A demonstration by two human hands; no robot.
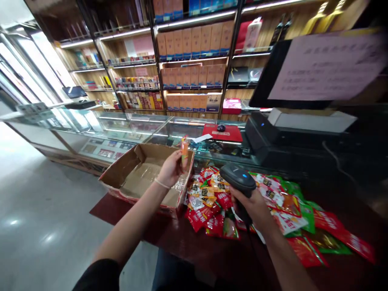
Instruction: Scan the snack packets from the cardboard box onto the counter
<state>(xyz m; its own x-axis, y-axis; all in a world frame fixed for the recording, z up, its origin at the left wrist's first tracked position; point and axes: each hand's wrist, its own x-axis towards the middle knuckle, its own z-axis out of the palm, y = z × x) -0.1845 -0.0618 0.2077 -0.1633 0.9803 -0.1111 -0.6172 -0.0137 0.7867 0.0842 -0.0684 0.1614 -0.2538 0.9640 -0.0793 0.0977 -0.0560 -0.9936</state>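
My left hand [170,166] is closed on a small orange snack packet [184,152], held upright over the right side of an open cardboard box [121,169]. The box's visible floor is bare cardboard. In my right hand [250,204] is a black barcode scanner [238,177] with a small blue light on top, its head tilted toward the left. Beneath and around the scanner lies a spread of snack packets [201,196] in red, orange, white and green. More red and green packets [327,226] reach to the right. My right fingers are partly hidden behind the scanner's grip.
A glass display counter [133,121] runs behind the box. On it are a red mat [209,131] with a black mouse [221,127] and a white paper strip [202,138]. A monitor with a pink sheet [321,68] stands at right. Shelves of boxes [194,42] line the wall.
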